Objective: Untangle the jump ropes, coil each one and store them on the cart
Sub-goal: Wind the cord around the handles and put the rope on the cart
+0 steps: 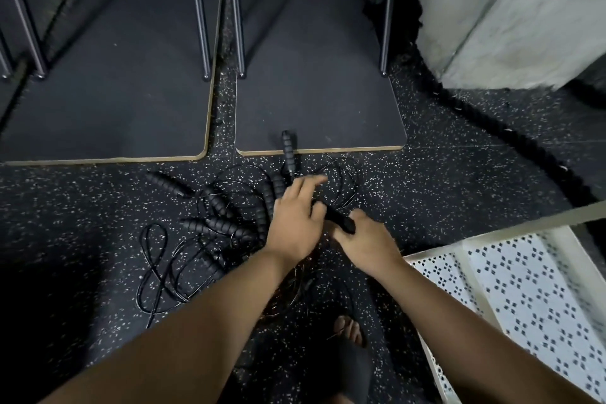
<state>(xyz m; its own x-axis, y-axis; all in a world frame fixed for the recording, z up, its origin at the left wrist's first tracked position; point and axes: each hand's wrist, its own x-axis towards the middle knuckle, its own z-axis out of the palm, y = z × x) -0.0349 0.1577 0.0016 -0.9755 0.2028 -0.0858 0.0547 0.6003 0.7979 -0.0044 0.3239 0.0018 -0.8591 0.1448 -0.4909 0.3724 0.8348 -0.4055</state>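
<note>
A tangle of black jump ropes (226, 223) lies on the speckled rubber floor (98, 200), its ribbed foam handles heaped just left of the hands. The right hand (364, 243) has its fingers curled round one smooth black handle (341, 220), holding it over the tangle. The left hand (295, 223) crosses beside it, its fingers (311, 182) straight and loosely spread above thin cord loops; contact cannot be told. Another ribbed handle (288, 154) lies across the edge of a dark platform (321, 92). The white perforated cart (524, 298) stands near, to the right
</note>
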